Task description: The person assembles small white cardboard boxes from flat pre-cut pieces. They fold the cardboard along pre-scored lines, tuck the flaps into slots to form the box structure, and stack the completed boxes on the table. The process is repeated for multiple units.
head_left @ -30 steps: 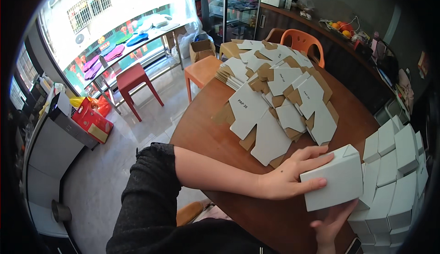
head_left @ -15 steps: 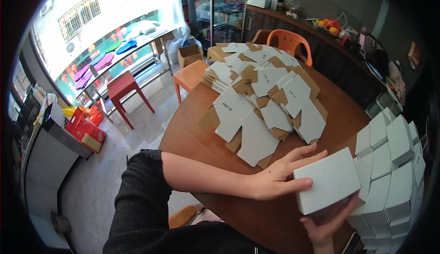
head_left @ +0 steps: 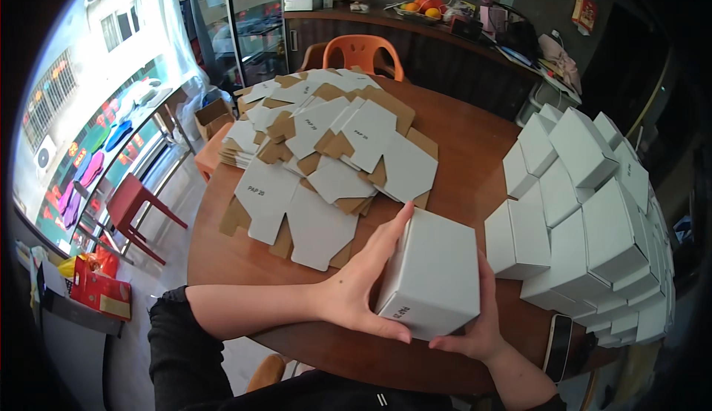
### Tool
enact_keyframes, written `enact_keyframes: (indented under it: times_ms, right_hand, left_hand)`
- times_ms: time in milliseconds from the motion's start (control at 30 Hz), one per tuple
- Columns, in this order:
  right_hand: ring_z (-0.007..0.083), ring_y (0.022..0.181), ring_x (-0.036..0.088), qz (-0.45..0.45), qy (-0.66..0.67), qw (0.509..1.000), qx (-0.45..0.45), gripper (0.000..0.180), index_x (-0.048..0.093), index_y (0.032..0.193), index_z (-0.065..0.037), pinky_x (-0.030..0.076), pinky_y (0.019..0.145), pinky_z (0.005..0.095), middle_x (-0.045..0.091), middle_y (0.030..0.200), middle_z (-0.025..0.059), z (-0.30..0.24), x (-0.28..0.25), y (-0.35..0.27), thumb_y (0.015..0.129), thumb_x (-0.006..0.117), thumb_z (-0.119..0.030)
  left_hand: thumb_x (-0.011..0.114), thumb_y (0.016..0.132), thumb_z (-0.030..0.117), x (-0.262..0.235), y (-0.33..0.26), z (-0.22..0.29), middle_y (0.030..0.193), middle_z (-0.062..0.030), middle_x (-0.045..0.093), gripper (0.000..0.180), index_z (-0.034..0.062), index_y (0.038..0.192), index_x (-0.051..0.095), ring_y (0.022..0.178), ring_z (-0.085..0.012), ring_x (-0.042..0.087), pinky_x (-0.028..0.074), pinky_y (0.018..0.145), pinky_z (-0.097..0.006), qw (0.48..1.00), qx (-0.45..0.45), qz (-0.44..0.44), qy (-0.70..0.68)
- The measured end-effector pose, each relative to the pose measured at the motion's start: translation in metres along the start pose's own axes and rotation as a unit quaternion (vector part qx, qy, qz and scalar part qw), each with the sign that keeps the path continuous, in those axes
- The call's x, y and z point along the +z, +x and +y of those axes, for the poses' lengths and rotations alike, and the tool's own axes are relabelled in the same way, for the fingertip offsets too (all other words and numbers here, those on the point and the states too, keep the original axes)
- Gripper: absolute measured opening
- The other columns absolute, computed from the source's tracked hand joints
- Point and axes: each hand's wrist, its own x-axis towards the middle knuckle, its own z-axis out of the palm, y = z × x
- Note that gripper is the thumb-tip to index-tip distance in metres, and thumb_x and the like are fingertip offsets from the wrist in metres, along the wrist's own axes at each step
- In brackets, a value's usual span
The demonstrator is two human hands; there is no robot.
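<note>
A closed white cardboard box (head_left: 434,274) is held up between my two hands over the near part of the table. My left hand (head_left: 360,277) grips its left side, thumb low on the near face and fingers up along the far edge. On the opposite side, my right hand (head_left: 482,318) has its thumb under the near bottom corner and its fingers along the right face, partly hidden. Beyond lies a heap of flat, unfolded white box blanks (head_left: 322,214) with brown undersides. To the right rises a stack of folded white boxes (head_left: 564,263).
The round brown wooden table (head_left: 460,144) carries it all. A phone (head_left: 558,348) lies near its right edge. Behind stands an orange chair (head_left: 363,51), before a dark sideboard (head_left: 445,51) with a fruit bowl (head_left: 421,12). A red stool (head_left: 137,207) is on the floor at left.
My view has swung to the right. The box has been turned in my hands, now showing a printed side, and my right hand has come round to its right side.
</note>
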Motion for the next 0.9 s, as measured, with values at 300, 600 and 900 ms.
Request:
enact_keyframes:
  times_ms: [300, 600, 900]
  right_hand:
    - [0.0332, 0.148, 0.033, -0.012, -0.045, 0.999, 0.011, 0.135, 0.007, 0.16, -0.01, 0.039, 0.116, 0.0554, 0.028, 0.156, 0.0174, -0.005, -0.005, 0.002, 0.062, 0.099, -0.025]
    - [0.0326, 0.147, 0.034, -0.032, -0.067, 0.997, -0.002, 0.136, 0.006, 0.159, -0.01, 0.039, 0.115, 0.0537, 0.028, 0.155, 0.017, -0.007, -0.011, 0.002, 0.061, 0.099, -0.023]
    - [0.0287, 0.143, 0.036, -0.012, -0.106, 0.994, 0.028, 0.118, 0.025, 0.157, -0.006, 0.043, 0.107, 0.0457, 0.031, 0.153, 0.0141, -0.005, -0.027, -0.001, 0.064, 0.091, -0.036]
  left_hand:
    - [0.09, 0.068, 0.044, -0.003, 0.002, 0.002, 0.152, -0.0243, 0.03, 0.133, 0.0005, 0.163, 0.007, 0.143, -0.0374, 0.032, 0.027, 0.118, -0.049, 0.999, -0.017, 0.0, -0.033]
    - [0.09, 0.067, 0.041, -0.004, 0.002, 0.007, 0.152, -0.0238, 0.03, 0.133, 0.0003, 0.163, 0.008, 0.142, -0.0373, 0.032, 0.028, 0.118, -0.048, 1.0, -0.008, 0.001, -0.027]
    - [0.086, 0.069, 0.039, -0.012, 0.0, -0.004, 0.151, -0.0222, 0.031, 0.129, 0.0008, 0.164, 0.006, 0.142, -0.0353, 0.034, 0.028, 0.117, -0.046, 0.999, 0.001, 0.018, -0.033]
